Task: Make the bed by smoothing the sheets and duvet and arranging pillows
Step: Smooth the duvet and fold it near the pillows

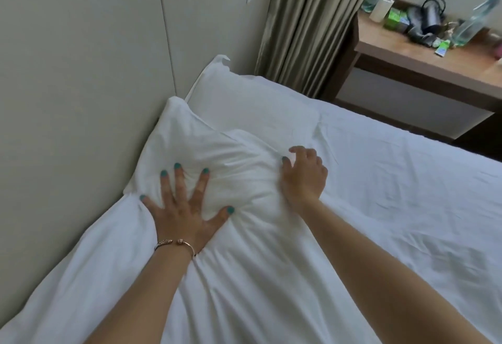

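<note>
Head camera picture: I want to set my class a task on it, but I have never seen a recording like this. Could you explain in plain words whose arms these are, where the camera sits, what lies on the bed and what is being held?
There is no machine here. A person wears one wide-angle camera on the head, looking forward and down, so the two bare arms are the wearer's own.

The left hand, with a bracelet at the wrist, lies flat with fingers spread, pressing on the near pillow. The right hand has its fingers curled on the same pillow's right edge; whether it grips the cloth is unclear. A second pillow lies behind, beside the wall.

Both pillows rest on a white sheet, and the white duvet lies bunched under the arms. Beyond the curtain, a wooden desk holds bottles and small items.
</note>
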`<state>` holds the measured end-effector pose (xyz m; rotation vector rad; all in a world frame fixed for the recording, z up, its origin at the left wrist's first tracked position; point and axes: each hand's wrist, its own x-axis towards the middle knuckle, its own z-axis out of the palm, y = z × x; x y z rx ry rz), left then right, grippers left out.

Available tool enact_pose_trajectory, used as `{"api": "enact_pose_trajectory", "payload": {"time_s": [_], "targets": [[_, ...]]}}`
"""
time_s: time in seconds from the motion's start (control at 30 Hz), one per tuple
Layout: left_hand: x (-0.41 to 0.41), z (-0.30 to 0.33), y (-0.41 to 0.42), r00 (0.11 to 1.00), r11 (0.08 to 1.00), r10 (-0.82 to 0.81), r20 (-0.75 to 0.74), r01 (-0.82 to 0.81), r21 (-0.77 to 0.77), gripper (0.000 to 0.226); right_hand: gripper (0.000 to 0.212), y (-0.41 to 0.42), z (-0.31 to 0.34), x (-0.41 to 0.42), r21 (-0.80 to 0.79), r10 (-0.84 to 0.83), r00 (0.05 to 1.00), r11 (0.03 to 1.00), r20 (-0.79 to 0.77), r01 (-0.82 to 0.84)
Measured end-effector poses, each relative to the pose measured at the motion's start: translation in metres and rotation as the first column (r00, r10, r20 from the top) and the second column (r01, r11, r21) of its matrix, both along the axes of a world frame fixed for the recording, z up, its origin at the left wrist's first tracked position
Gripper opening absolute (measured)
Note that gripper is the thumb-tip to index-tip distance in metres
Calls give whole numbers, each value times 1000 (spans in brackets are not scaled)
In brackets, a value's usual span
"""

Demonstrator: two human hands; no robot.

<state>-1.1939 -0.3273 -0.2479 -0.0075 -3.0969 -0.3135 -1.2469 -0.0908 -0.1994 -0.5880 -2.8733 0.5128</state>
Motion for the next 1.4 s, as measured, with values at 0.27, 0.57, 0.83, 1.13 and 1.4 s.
{"api": "enact_pose_trajectory", "payload": {"time_s": [0.27, 0.57, 0.83, 1.13, 1.4], "targets": [[53, 65, 17, 840, 906, -415, -349, 414, -82, 54, 14, 35, 33, 13, -387, 114, 976, 922, 188, -34], [55, 32, 17, 968, 971, -237, -79, 234, -45, 76, 20, 55, 84, -49, 125, 262, 959, 953, 110, -274], [57, 48, 18, 980, 973, -189, 58, 195, -124, 77, 60, -51, 23, 120, -62, 536, 836, 844, 117, -533], [269, 76, -106, 961, 986, 54, 272, -9, -166, 66, 59, -96, 32, 248, -196, 590, 693, 801, 415, -565], [343, 130, -159, 835, 853, 522, 173, -511, -105, 109, 71, -134, 32, 366, -301, 730, 459, 648, 506, -699]]}}
